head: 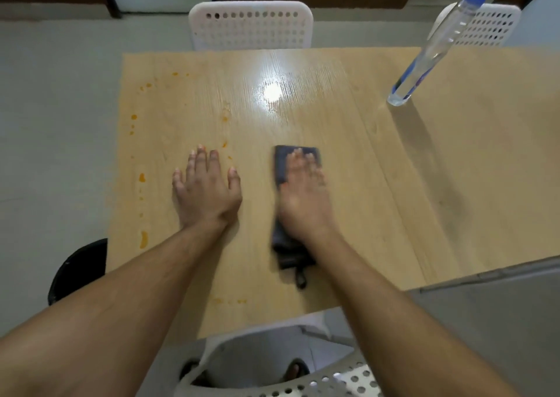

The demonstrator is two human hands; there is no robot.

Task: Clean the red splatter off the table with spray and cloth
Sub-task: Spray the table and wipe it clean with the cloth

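We're mid-wipe: one dark cloth (283,166) lies mid-table under our right hand (303,196), pressed flat on it and blurred. Left hand (207,193) rests open, fingers spread, grasping nothing. Orange-red splatter (142,178) dots the table (378,169) along its left edge, so next we carry the cloth leftward. One spray bottle (430,54) stands far right; two white chairs (251,26) sit beyond.

Home dining area, wooden table (303,117), perforated plastic chairs (251,25)
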